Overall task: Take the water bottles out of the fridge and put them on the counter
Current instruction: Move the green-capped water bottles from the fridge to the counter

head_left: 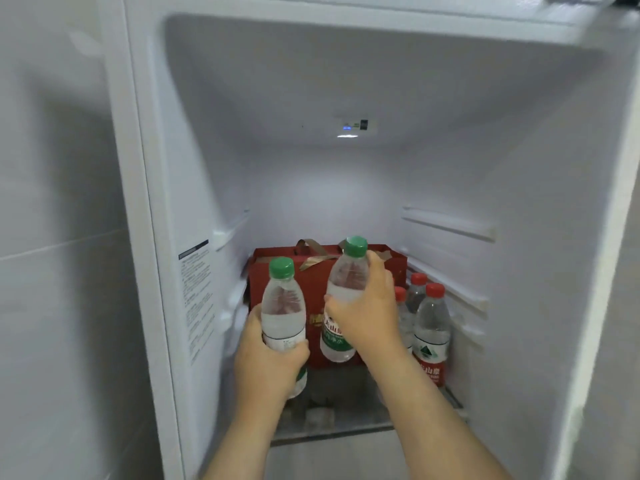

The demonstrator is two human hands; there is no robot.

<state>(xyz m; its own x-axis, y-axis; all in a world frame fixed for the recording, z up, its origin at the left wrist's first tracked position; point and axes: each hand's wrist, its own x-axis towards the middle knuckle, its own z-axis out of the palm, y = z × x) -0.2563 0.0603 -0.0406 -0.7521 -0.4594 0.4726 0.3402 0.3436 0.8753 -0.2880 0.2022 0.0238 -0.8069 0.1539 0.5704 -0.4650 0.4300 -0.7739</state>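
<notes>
am holding two green-capped bottles inside open fridge [145, 202], one per hand. left grip [268, 362] clamped round lower body of left bottle [283, 311], upright. right grip [367, 315] clamped round middle of right bottle [343, 303], tilting slightly, lifted in front of red gift bag [313, 282]. three red-capped bottles [431, 336] standing at right of shelf [332, 429], untouched. step in hand, i judge: pulling this pair out. next: drawing both back past shelf edge, turning toward table, not in view. red-capped ones left for later trip.
</notes>
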